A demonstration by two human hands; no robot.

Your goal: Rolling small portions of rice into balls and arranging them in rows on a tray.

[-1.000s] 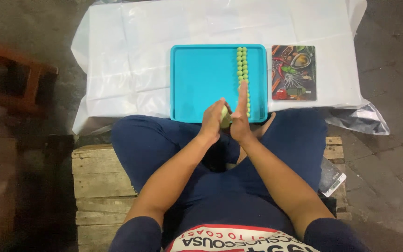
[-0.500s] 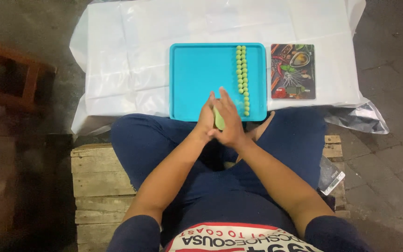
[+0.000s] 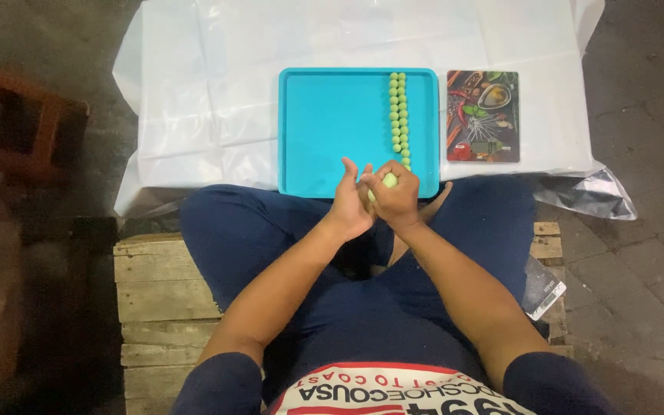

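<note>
Head view: the left hand [image 3: 350, 201] and right hand [image 3: 395, 198] meet at the 6 o'clock edge of the turquoise tray [image 3: 332, 131], palms pressed together around a pale green dough ball [image 3: 388, 180] that peeps out between the fingers at the top of the right hand; both hands are curled and grasping that one lump between them, neither released nor fully clenched. To shape it well, I judge the pressure should stay light and even, palms circling so the lump matches the small green balls [image 3: 399, 111] lined in two close columns toward the tray's 1 o'clock corner; squeezing hard would flatten it.

Edges and room: the columns end just above the hands, near the right wall of the tray; the tray's whole left half, from 7 to 11 o'clock, lies bare. The tray sits on a white plastic sheet [image 3: 217, 92], with a printed picture board [image 3: 483, 115] just beside it at 3 o'clock, not touching; the person's knees in dark blue trousers crowd the tray's near rim; a wooden pallet [image 3: 163, 292] lies below at 8 o'clock.
</note>
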